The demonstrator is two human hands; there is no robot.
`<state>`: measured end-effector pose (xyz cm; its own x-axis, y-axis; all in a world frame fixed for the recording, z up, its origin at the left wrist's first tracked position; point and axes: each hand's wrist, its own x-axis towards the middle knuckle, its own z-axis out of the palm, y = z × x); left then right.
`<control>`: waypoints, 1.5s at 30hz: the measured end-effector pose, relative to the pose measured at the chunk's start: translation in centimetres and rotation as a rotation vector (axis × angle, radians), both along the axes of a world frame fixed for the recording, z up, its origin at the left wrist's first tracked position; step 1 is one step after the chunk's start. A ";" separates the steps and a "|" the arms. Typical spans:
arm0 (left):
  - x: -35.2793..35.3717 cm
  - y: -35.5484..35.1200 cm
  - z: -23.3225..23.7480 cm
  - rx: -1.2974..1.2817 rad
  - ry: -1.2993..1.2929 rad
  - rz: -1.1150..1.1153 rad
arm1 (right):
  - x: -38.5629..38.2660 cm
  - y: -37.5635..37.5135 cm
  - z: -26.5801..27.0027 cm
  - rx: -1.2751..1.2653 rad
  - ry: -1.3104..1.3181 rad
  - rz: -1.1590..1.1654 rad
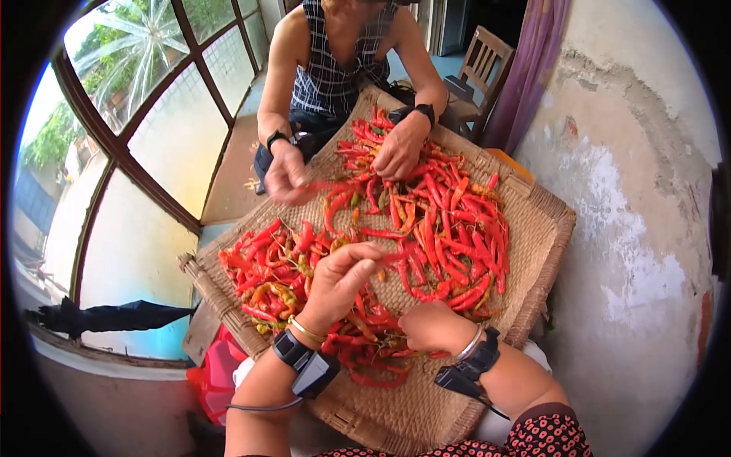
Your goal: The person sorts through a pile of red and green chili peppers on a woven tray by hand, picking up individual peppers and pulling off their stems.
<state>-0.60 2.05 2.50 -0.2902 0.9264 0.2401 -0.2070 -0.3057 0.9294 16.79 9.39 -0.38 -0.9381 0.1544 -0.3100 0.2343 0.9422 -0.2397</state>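
Red chili peppers, with some orange and greenish ones among them, lie in loose heaps on a woven mat-like bed. My left hand is raised over the left heap, thumb and fingers pinched on a red chili pepper that points to the right. Lower and to the right, my right hand is curled just above the near peppers. Its fingertips are turned away, so whatever they grip is hidden. Both wrists carry a bangle and a black strapped device.
Across the bed a person handles peppers with both hands. A framed window runs along the left, with a folded dark umbrella by it. A worn plaster wall borders the right. A wooden chair stands behind.
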 end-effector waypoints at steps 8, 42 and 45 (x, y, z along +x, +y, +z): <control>1.3 -0.5 -1.6 -0.120 0.414 -0.316 | 1.7 3.1 3.4 -0.704 0.370 -0.302; 2.0 -0.9 -3.3 -0.393 1.385 -0.204 | -0.6 2.6 -0.5 -0.222 0.222 -0.200; 1.5 -0.7 -3.7 -0.379 1.393 -0.165 | -0.5 3.1 -0.9 -0.399 0.234 -0.270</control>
